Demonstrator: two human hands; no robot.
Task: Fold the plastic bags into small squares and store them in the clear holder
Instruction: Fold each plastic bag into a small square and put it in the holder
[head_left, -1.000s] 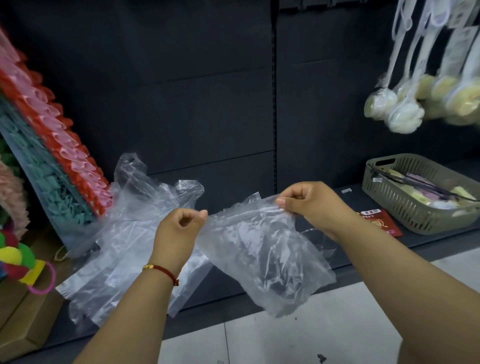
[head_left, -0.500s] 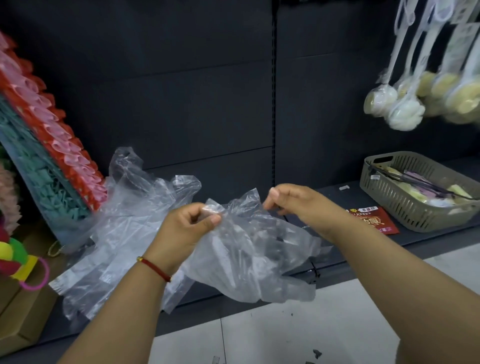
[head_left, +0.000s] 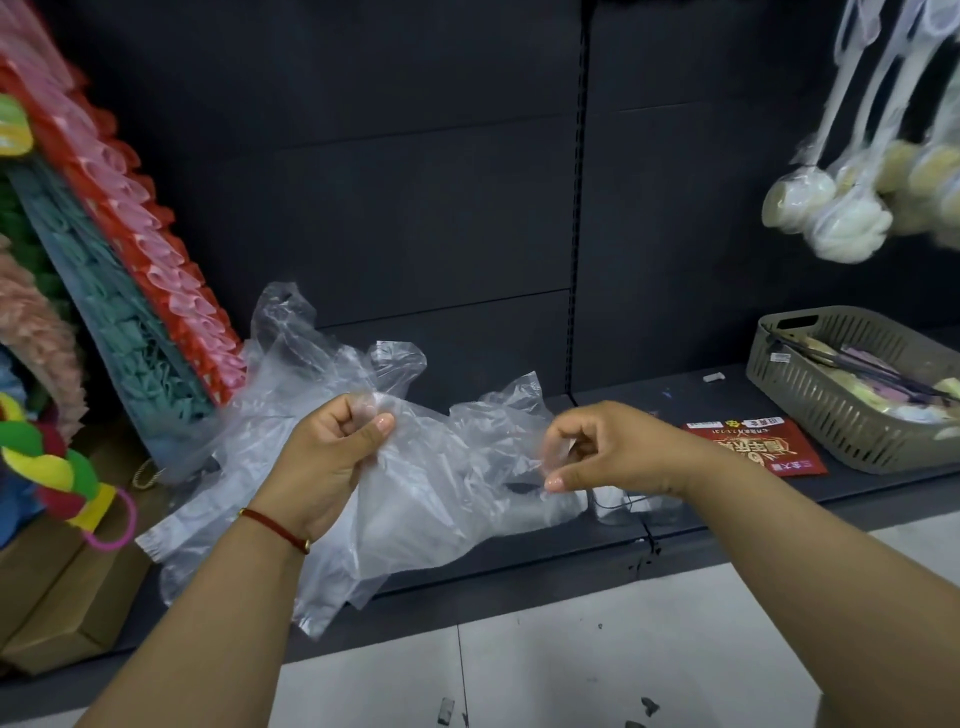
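1. A person's left hand (head_left: 332, 457), a red string bracelet (head_left: 275, 527) at its wrist, pinches the upper edge of a crumpled clear plastic bag (head_left: 441, 499) between thumb and curled fingers, holding it above the front of a dark grey shop shelf (head_left: 675, 405).
2. The right hand (head_left: 602, 452), just right of the left, has its fingers curled with thumb and forefinger closing on the bag's right-hand part; the thin film blurs the exact contact.
3. The bag sags between the two hands, its lower end hanging down past the shelf's near edge toward the pale tiled floor (head_left: 623, 649).
4. Behind the left hand, a loose heap of more clear plastic bags (head_left: 291, 364) lies on the shelf, spilling over its near edge at the left.
5. At far left, racks of red, pink and teal clips (head_left: 130, 270) lean against the dark back panel, with a multicoloured braided rope toy (head_left: 57, 462) and brown cardboard boxes (head_left: 67, 597) nearer the camera.
6. On the right of the shelf, a red printed packet (head_left: 753, 447) lies flat beside an olive slotted plastic basket (head_left: 841, 410) holding assorted small items.
7. Above the basket, pale long-handled bath sponges (head_left: 831, 218) hang in clear wrapping.
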